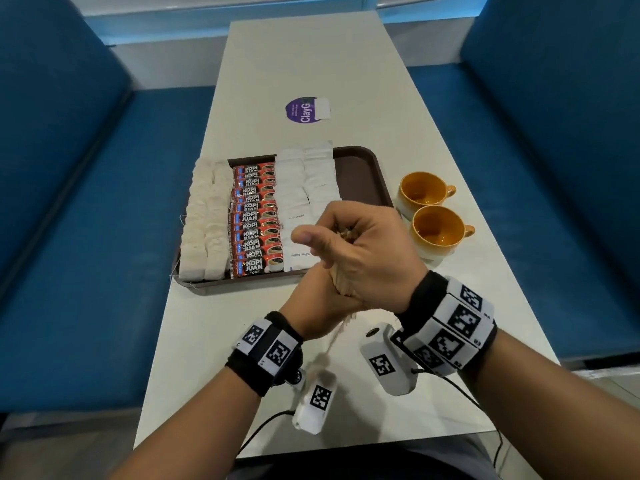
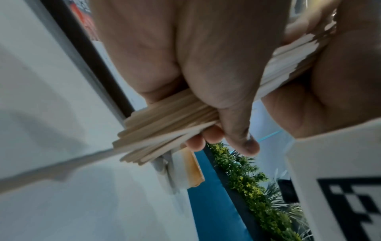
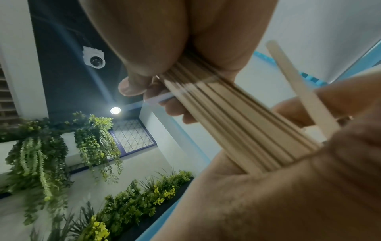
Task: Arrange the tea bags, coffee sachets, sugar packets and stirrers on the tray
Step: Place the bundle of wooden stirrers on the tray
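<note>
Both hands hold one bundle of pale wooden stirrers point(image 1: 341, 289) upright above the table, just in front of the brown tray point(image 1: 375, 168). My left hand point(image 1: 311, 311) grips the lower part and my right hand point(image 1: 363, 258) is curled round the top. In the left wrist view, thumb and fingers of the left hand point(image 2: 216, 130) wrap the stirrers point(image 2: 163, 132). The right hand point(image 3: 148, 91) grips the stirrers point(image 3: 237, 117) in its own view, and one stirrer point(image 3: 299, 89) sticks out sideways. On the tray lie rows of tea bags point(image 1: 204, 220), red coffee sachets point(image 1: 256, 216) and white sugar packets point(image 1: 304, 181).
Two orange cups point(image 1: 424, 188) point(image 1: 438, 228) stand on the white table point(image 1: 294, 64) right of the tray. A purple sticker point(image 1: 304, 109) lies farther back. The tray's right strip is bare. Blue benches point(image 1: 69, 202) flank the table on both sides.
</note>
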{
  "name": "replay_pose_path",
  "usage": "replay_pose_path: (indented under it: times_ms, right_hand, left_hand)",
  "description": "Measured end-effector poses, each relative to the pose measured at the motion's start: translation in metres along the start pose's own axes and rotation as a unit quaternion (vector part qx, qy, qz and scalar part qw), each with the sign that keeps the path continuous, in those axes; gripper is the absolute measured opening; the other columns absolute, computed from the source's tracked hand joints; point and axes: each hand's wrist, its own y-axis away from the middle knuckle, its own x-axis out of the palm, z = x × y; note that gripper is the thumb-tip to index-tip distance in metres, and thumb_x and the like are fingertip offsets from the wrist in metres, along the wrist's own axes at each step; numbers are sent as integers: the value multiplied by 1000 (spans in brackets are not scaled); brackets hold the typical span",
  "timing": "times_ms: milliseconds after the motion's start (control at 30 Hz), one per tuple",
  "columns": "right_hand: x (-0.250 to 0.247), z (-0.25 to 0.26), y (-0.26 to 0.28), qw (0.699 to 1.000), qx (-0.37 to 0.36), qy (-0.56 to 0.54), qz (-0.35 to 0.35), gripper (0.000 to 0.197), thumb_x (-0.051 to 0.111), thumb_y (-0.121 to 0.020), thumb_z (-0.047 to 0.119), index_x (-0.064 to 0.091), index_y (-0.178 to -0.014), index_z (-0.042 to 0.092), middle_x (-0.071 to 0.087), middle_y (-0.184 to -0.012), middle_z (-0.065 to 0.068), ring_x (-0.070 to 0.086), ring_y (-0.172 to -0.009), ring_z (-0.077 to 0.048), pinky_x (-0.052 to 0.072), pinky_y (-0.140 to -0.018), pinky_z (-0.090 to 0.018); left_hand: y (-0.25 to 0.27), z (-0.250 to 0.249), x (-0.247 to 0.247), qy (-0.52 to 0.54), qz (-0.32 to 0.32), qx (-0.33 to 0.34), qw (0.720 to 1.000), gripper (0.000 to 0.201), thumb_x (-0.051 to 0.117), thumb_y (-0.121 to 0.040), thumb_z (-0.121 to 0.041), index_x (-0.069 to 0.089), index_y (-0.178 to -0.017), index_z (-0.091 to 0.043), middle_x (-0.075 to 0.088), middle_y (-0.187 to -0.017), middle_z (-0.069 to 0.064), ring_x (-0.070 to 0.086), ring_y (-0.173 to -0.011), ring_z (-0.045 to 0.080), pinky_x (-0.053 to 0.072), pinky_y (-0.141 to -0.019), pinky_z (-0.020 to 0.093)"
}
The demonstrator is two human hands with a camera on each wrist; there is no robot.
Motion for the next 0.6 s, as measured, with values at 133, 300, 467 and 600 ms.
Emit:
replay_pose_path:
  times_ms: [133, 300, 467, 600]
  right_hand:
    - [-8, 17, -4, 996, -30, -76, 27, 45, 83, -75, 42, 67, -100, 9, 70, -91, -12, 69, -84, -31, 57, -79, -54]
    - [-23, 8, 2, 995, -16, -65, 73, 80, 84, -70, 53, 51, -135, 19, 63, -123, -3, 63, -114, -26, 56, -95, -49]
    - [-24, 4, 7, 992, -73, 74, 70, 72, 88, -77, 35, 52, -137, 16, 61, -131, 3, 58, -127, -20, 49, -107, -44]
    - [-43, 5, 0, 986, -96, 127, -53, 54, 81, -85, 35, 53, -129, 20, 58, -122, -1, 57, -112, -11, 47, -92, -23]
  left_hand:
    - [2, -2, -15, 105, -66, 23, 992, 8, 69, -91, -12, 63, -90, -18, 66, -90, -11, 61, -87, -12, 47, -75, 6]
    - [7, 3, -25, 156, -94, 6, 983, 18, 69, -89, -17, 67, -82, -33, 68, -74, -20, 67, -78, -4, 47, -66, 10]
    - [13, 0, -15, 194, -51, -24, 979, 23, 59, -93, 16, 68, -114, 12, 67, -82, -24, 65, -84, -16, 43, -69, 0]
    - [3, 8, -18, 190, -105, 21, 976, 35, 72, -89, -35, 66, -76, -4, 67, -70, 5, 66, -68, 24, 55, -62, 41]
